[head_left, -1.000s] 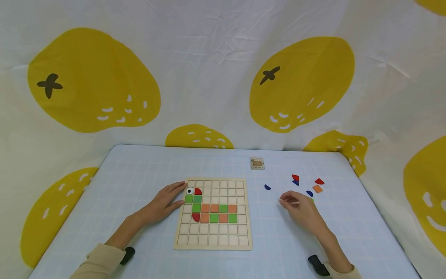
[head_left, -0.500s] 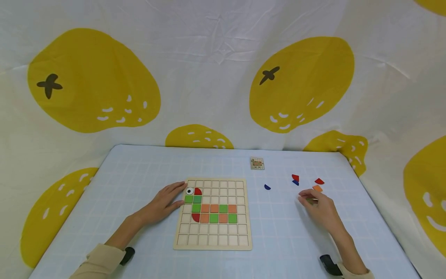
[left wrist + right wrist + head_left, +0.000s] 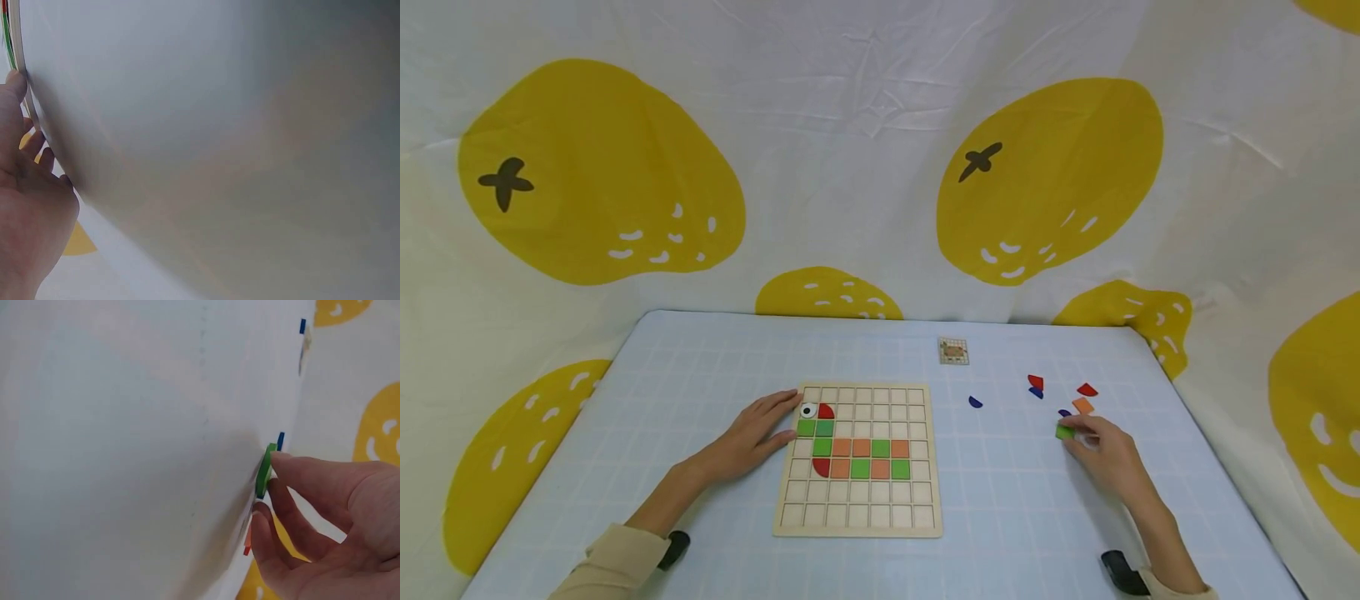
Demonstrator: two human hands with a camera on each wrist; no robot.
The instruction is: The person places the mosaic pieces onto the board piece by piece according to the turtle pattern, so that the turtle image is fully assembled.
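My right hand [image 3: 1105, 454] is at the right of the table, with thumb and fingertips pinching a green square tile [image 3: 1064, 432]. In the right wrist view the green tile [image 3: 267, 470] appears edge-on, close over the cloth, between thumb and fingers. A blue half-round piece [image 3: 1063, 413] peeks out just behind it. My left hand [image 3: 748, 442] rests, fingers extended, against the left edge of a wooden grid board [image 3: 857, 517]. On the board lie green, orange and red tiles and a round eye piece [image 3: 808, 411]. The left wrist view shows the left hand [image 3: 31, 187] at the board's edge.
Beyond the right hand lie an orange square [image 3: 1083, 406], a red quarter-round piece [image 3: 1087, 390], another red piece [image 3: 1037, 381] and a blue piece [image 3: 1036, 392]. Another blue half-round [image 3: 975, 402] lies nearer the board. A small pattern card [image 3: 953, 351] is near the table's back edge.
My right hand has moved right, away from the board side, to the green square tile, which now shows at its fingertips. The left hand and board have stayed put.
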